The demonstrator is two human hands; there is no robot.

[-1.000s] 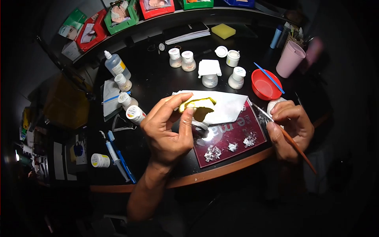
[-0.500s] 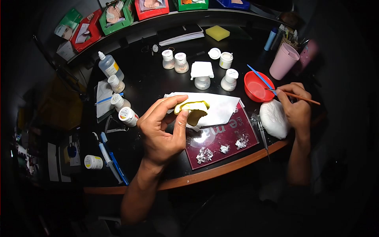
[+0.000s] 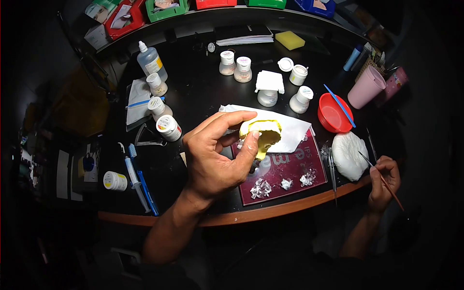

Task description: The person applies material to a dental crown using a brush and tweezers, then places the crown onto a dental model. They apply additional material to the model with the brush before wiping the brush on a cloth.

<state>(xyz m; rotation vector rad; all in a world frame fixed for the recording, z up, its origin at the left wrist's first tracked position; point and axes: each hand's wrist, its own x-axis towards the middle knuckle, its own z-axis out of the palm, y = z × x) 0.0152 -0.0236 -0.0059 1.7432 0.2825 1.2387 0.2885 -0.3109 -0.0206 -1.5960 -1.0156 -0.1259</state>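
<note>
My left hand (image 3: 217,157) pinches a yellow and white curved piece that looks like a dental model (image 3: 270,137), held up over a folded white tissue (image 3: 296,130) and a dark red slab (image 3: 275,182). Part of the piece is hidden behind my thumb. At the right, my right hand (image 3: 385,182) grips a thin brush (image 3: 395,197) with a reddish-brown handle, its dark tip overlapping the edge of a white cotton pad (image 3: 349,157). Metal tweezers (image 3: 332,169) lie along the pad's left side. Behind the pad stands a red bowl (image 3: 333,115) with a blue stick (image 3: 340,105) across it.
Several white-capped jars (image 3: 243,70) stand toward the back, one jar (image 3: 267,97) topped with tissue. More jars and a dropper bottle (image 3: 152,62) line the left, near blue-handled brushes (image 3: 140,186). White crumpled bits (image 3: 261,188) lie on the slab. A pink cup (image 3: 366,87) is back right.
My right hand has drawn the brush from beside the red bowl toward the table's front edge, and its tip points the pad's way. The model in my left hand has turned. The whole view has shifted.
</note>
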